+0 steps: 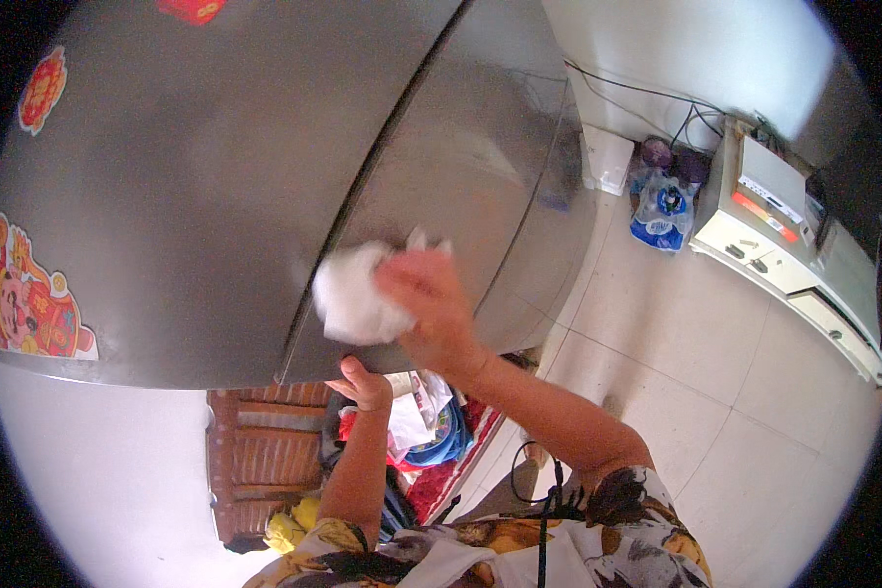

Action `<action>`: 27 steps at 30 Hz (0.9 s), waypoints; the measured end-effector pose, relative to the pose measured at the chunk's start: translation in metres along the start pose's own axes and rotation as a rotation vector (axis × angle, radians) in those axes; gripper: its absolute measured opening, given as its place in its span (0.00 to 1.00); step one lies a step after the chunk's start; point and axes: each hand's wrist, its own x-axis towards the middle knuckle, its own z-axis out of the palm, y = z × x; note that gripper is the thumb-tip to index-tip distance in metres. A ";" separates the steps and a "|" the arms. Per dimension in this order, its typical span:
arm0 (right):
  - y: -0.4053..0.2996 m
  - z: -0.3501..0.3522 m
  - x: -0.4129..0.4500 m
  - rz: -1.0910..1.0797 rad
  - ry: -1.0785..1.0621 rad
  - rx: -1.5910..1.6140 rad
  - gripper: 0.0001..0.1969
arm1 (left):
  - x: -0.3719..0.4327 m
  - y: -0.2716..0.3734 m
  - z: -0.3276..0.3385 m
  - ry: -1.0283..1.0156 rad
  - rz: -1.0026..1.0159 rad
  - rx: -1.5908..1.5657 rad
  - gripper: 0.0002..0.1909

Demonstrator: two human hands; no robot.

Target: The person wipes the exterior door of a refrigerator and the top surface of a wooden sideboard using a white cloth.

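Note:
A grey refrigerator [250, 184] with a glossy front fills the upper left, dark gaps running between its doors. My right hand [430, 305], blurred, presses a crumpled white cloth [360, 294] against the middle door, just beside the long dark gap. At the refrigerator's side edge, below the cloth, is my left hand [364, 386]. Its thumb lies over the edge, while the other fingers are partly hidden. On the large upper door are a cartoon figure sticker [33, 301] and a red and gold sticker [42, 90].
A white cabinet [779, 279] with devices on top stands at right. Beside it on the tiled floor [676, 331] is a plastic-wrapped pack of bottles [661, 209]. Cables [647, 87] run along the wall. Under my arms are a wooden slatted chair [272, 448] and a blue basket [448, 437] holding papers.

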 end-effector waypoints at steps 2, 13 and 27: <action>0.006 -0.001 -0.006 0.005 -0.084 0.116 0.18 | -0.002 0.002 -0.002 0.033 -0.041 0.024 0.36; 0.041 -0.012 0.064 0.373 0.300 -0.110 0.15 | -0.004 0.016 0.018 -0.032 -0.001 0.151 0.36; 0.015 -0.022 0.132 0.290 0.297 -0.259 0.16 | -0.012 0.020 0.029 0.102 0.076 0.159 0.35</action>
